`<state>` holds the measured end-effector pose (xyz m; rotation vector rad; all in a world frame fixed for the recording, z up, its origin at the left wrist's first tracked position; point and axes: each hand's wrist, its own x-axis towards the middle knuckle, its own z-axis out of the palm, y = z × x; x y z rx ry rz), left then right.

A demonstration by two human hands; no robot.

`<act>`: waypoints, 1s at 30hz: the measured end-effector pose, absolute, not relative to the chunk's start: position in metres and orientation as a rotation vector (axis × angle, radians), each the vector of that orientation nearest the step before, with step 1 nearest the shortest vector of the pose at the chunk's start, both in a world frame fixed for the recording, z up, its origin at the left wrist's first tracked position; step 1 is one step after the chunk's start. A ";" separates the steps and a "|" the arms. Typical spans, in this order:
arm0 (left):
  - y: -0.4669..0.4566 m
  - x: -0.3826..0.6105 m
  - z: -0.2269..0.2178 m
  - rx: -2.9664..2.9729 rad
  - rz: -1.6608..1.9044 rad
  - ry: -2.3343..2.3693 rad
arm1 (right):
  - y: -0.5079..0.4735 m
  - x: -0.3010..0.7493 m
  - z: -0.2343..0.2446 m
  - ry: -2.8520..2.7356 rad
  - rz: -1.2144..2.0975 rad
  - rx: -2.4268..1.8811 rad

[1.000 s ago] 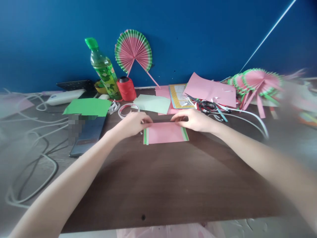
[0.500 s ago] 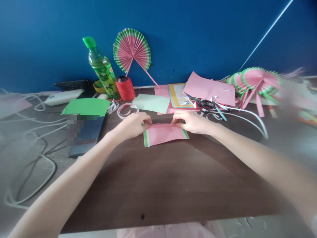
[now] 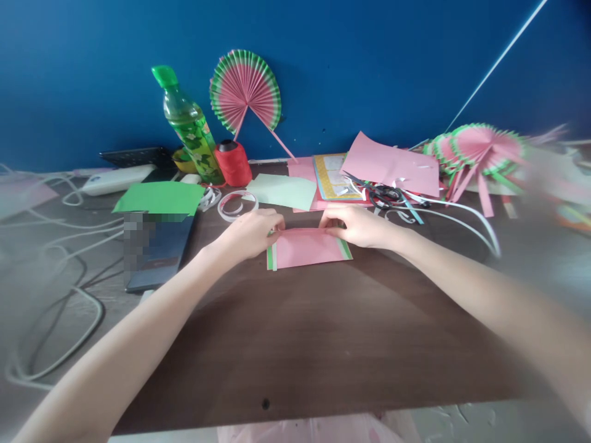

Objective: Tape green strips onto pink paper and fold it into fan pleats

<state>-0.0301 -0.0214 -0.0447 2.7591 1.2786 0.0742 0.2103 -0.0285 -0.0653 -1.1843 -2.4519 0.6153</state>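
Observation:
A pink sheet of paper (image 3: 308, 249) with green and pale strips along both short ends lies on the brown table, its far edge folded. My left hand (image 3: 258, 232) pinches that far edge near the left end. At the right end, my right hand (image 3: 353, 226) has its fingers closed on the same edge. The fold between the fingers is partly hidden. Just beyond my left hand lies a roll of white tape (image 3: 222, 212).
Behind stand a tilted green bottle (image 3: 187, 123), a red thread spool (image 3: 234, 165) and a pleated paper fan (image 3: 246, 86). Scissors (image 3: 383, 192) and pink sheets (image 3: 392, 165) lie at the back right. More fans (image 3: 480, 144) sit further right. A dark phone (image 3: 164, 258) and cables are at left.
The pink paper's near part has come down flatter on the table. Both hands keep their hold at the far edge, almost unmoved.

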 end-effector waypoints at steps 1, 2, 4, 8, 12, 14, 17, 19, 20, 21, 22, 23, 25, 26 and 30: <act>-0.022 -0.030 -0.045 2.775 0.073 1.276 | -0.029 0.210 -0.065 -2.457 0.604 -1.179; -0.022 -0.030 -0.046 2.790 0.071 1.267 | -0.029 0.210 -0.064 -2.463 0.588 -1.170; -0.022 -0.029 -0.047 2.816 0.064 1.241 | -0.029 0.210 -0.064 -2.482 0.552 -1.150; -0.021 -0.029 -0.050 2.845 0.063 1.209 | -0.030 0.209 -0.063 -2.516 0.506 -1.109; -0.020 -0.030 -0.052 2.849 0.114 1.162 | -0.031 0.209 -0.060 -2.546 0.478 -1.094; -0.020 -0.030 -0.053 2.855 0.132 1.137 | -0.031 0.210 -0.058 -2.558 0.482 -1.117; -0.020 -0.031 -0.053 2.872 0.130 1.102 | -0.030 0.213 -0.055 -2.558 0.513 -1.150; -0.019 -0.031 -0.053 2.880 0.131 1.083 | -0.028 0.216 -0.053 -2.568 0.536 -1.156; -0.018 -0.032 -0.054 2.882 0.134 1.075 | -0.028 0.217 -0.052 -2.579 0.541 -1.157; -0.017 -0.032 -0.054 2.881 0.137 1.071 | -0.027 0.218 -0.052 -2.592 0.543 -1.158; -0.017 -0.033 -0.055 2.881 0.137 1.067 | -0.027 0.218 -0.051 -2.602 0.539 -1.159; -0.016 -0.033 -0.055 2.882 0.138 1.063 | -0.028 0.218 -0.051 -2.610 0.527 -1.162; -0.016 -0.034 -0.056 2.885 0.137 1.052 | -0.029 0.217 -0.050 -2.630 0.478 -1.177; -0.016 -0.034 -0.056 2.887 0.140 1.048 | -0.030 0.216 -0.050 -2.643 0.449 -1.185; -0.018 -0.033 -0.055 2.891 0.135 1.054 | -0.032 0.213 -0.051 -2.695 0.367 -1.172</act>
